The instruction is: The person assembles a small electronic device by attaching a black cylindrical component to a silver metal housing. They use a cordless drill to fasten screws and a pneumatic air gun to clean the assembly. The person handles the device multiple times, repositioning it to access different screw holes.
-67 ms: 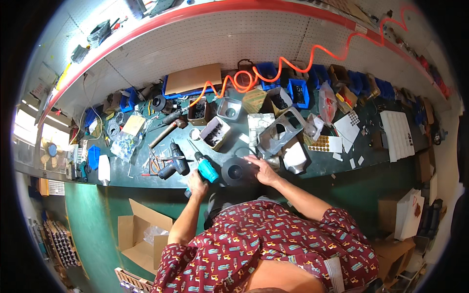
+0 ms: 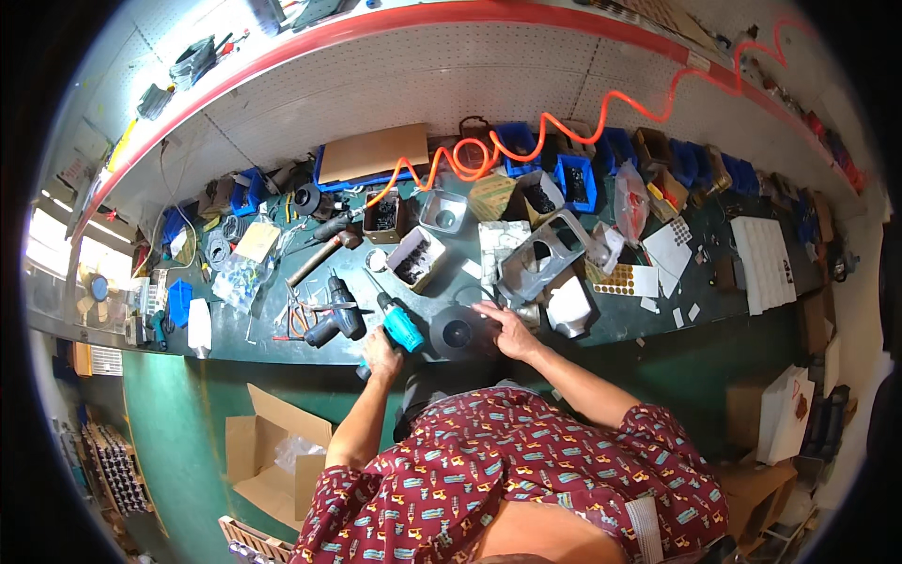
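My left hand is wrapped round the handle of a teal cordless drill at the bench's front edge. The drill's long bit points up and left, away from me. Just right of it, my right hand grips the right side of a round black part with a dark hole in its middle. My thumb and some fingers are hidden by it. The drill bit does not touch this part. A second, dark cordless drill lies left of my left hand, beside pliers.
A hammer, an open box of small black parts and a grey metal housing lie on the green bench. Blue bins line the back. An orange coiled hose hangs above. An open carton stands on the floor at left.
The whole view has shifted very slightly. Both hands keep their grips, and the drill and black part stay almost in the same place.
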{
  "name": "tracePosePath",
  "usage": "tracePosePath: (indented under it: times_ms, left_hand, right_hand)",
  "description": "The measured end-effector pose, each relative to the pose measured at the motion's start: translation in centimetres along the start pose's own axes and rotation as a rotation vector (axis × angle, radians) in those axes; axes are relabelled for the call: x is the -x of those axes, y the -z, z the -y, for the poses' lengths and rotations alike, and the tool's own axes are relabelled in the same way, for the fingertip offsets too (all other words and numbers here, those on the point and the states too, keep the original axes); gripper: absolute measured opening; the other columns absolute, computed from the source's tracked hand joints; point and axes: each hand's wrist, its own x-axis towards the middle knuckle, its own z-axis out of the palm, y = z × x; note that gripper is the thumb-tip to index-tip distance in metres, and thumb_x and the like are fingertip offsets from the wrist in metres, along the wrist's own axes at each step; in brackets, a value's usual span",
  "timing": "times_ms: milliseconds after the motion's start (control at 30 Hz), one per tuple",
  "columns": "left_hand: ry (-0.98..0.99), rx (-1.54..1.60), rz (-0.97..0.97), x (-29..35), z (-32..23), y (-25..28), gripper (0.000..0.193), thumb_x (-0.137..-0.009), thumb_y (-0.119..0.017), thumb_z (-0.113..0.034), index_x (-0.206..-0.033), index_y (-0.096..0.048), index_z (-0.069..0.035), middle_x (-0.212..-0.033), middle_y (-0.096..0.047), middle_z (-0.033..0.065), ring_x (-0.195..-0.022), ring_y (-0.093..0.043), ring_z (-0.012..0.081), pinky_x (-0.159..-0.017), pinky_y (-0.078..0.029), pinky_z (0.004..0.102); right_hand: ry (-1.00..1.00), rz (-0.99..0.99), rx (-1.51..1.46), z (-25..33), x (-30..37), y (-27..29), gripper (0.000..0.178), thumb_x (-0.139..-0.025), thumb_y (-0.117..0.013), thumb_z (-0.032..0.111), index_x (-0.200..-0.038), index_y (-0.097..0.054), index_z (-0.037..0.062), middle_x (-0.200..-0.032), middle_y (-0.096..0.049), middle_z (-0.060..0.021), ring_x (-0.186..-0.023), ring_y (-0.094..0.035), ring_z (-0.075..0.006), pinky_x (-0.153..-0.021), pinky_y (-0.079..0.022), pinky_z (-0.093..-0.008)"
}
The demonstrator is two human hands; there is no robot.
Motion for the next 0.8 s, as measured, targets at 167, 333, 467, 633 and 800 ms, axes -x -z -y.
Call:
tracePosePath:
  times_ms: [167, 333, 467, 633, 800]
  left_hand:
    - [-0.105, 0.057, 0.212, -3.5, -0.4, 1.1, 0.060, -0.075, -0.079, -0.023, -0.125, -0.054, -0.004, -0.112, -0.062, 0.0209, -0.107, -0.058, 0.0383, -0.091, -0.048, 0.0515]
    - [-0.405, 0.198, -0.167, -16.5, 2.9, 7.1, 0.057, -0.074, -0.076, -0.010, -0.126, -0.055, -0.003, -0.116, -0.058, 0.0240, -0.108, -0.055, 0.0433, -0.093, -0.047, 0.0499]
    - [-0.358, 0.015, -0.222, -29.9, 6.2, 7.8, 0.068, -0.077, -0.071, -0.010, -0.140, -0.046, -0.003, -0.136, -0.052, 0.0209, -0.125, -0.051, 0.0388, -0.102, -0.044, 0.0499]
    - [-0.317, -0.031, 0.277, -36.4, 5.6, 7.9, 0.066, -0.080, -0.074, -0.022, -0.139, -0.047, -0.010, -0.132, -0.056, 0.0193, -0.126, -0.053, 0.0382, -0.101, -0.045, 0.0564]
    - [-0.463, -0.050, 0.359, -37.5, 5.8, 9.5, 0.062, -0.081, -0.073, -0.019, -0.136, -0.047, -0.005, -0.126, -0.057, 0.0241, -0.118, -0.055, 0.0434, -0.098, -0.047, 0.0533]
  right_hand:
    - [-0.073, -0.068, 0.049, 0.8, 0.6, 0.8, 0.050, -0.087, -0.066, -0.001, -0.135, -0.062, 0.0131, -0.143, -0.052, -0.0224, -0.137, -0.047, -0.0333, -0.113, -0.037, -0.0380]
    - [-0.111, -0.227, 0.051, 3.8, 1.3, 0.4, 0.039, -0.087, -0.066, -0.004, -0.125, -0.068, 0.0045, -0.136, -0.056, -0.0182, -0.130, -0.053, -0.0302, -0.109, -0.041, -0.0359]
    - [-0.163, -0.290, 0.121, 6.8, 0.5, 0.1, 0.032, -0.090, -0.065, -0.002, -0.121, -0.069, 0.0012, -0.129, -0.061, -0.0174, -0.124, -0.057, -0.0295, -0.107, -0.042, -0.0350]
    - [-0.260, -0.412, 0.098, 7.5, 1.2, -0.1, 0.027, -0.093, -0.061, 0.001, -0.118, -0.070, 0.0005, -0.131, -0.061, -0.0189, -0.123, -0.058, -0.0296, -0.106, -0.042, -0.0346]
    - [-0.301, -0.540, 0.239, 6.8, 2.9, 1.3, 0.021, -0.091, -0.062, 0.005, -0.108, -0.074, 0.0026, -0.130, -0.062, -0.0191, -0.121, -0.060, -0.0290, -0.103, -0.045, -0.0342]
